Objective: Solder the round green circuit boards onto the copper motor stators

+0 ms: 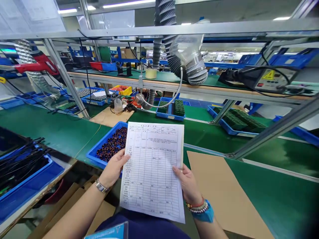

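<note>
A white printed form sheet [153, 169] with a table of lines is held up in front of me by both hands. My left hand [113, 167] grips its left edge, thumb on top, a metal watch on the wrist. My right hand [186, 182] grips the right edge lower down, thumb on the paper, with bead bracelets and a blue band on the wrist. Behind the sheet's left side lies a blue tray [104, 146] filled with several small dark wound coils.
A green work mat [274, 199] covers the bench, with a brown cardboard sheet [224, 189] to the right. Blue bins [22, 179] with black cables sit at left. A metal frame post [269, 136] slants at right. A fume extraction hose [189, 59] hangs ahead.
</note>
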`<state>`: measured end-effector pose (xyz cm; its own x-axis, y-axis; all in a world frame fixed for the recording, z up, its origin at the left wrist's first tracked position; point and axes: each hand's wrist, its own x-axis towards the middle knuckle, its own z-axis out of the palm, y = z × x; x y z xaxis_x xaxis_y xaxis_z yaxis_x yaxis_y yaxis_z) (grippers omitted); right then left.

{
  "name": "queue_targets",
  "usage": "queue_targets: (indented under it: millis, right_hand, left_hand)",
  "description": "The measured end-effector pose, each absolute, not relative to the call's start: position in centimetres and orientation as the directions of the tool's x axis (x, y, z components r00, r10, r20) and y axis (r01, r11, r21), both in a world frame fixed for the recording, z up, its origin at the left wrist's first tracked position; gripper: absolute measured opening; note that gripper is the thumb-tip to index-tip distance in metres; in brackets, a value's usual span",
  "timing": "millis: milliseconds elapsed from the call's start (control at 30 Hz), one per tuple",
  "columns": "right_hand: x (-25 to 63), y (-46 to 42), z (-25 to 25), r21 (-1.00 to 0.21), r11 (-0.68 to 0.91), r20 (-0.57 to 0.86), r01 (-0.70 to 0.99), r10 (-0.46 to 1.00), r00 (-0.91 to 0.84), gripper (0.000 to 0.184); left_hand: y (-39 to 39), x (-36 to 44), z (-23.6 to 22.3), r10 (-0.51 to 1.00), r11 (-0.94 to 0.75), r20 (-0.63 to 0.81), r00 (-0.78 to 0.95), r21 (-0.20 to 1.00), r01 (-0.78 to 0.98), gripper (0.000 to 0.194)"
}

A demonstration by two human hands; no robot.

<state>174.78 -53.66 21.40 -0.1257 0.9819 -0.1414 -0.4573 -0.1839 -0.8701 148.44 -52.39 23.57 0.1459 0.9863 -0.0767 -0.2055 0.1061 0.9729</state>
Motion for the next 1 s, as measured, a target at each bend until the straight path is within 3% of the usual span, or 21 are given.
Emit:
queue_targets:
  millis: [167, 633, 800, 867, 933, 1000]
  right_hand:
    - [175.1, -54.5, 21.4, -0.850, -0.167, -0.110, -0.499, 0.984, -0.143, 0.027]
    - [176.1, -55.5, 22.0, -0.881, -0.143, -0.081, -0.450, 0.985, -0.155, 0.031]
    - [176.0, -53.7, 20.2, -0.957, -0.119, -0.043, -0.265, 0.960, -0.277, 0.035]
    - [177.0, -51.9, 18.2, -0.995, -0.054, -0.037, -0.079, 0.980, -0.196, 0.039]
    - [178.6, -49.9, 15.6, -0.989, -0.025, -0.015, 0.144, 0.997, 0.072, 0.041]
    - [180.3, -48.2, 12.9, -0.969, -0.097, -0.036, 0.227, 0.965, 0.261, 0.042]
  left_hand:
    - [-52.5, 149.5, 24.6, 0.992, 0.093, -0.073, 0.099, 0.973, -0.210, 0.036]
    - [-52.8, 150.9, 25.3, 0.997, 0.081, -0.076, 0.033, 0.973, -0.216, 0.036]
    - [-51.8, 149.2, 24.3, 0.967, 0.256, -0.253, 0.038, 0.951, -0.173, 0.041]
    - [-50.4, 146.0, 23.1, 0.940, 0.334, -0.340, -0.027, 0.933, -0.131, 0.039]
    - [-48.3, 141.4, 21.5, 0.905, 0.384, -0.391, -0.167, 0.920, -0.075, 0.034]
    - [-45.8, 136.2, 19.6, 0.863, 0.428, -0.393, -0.318, 0.903, 0.044, 0.030]
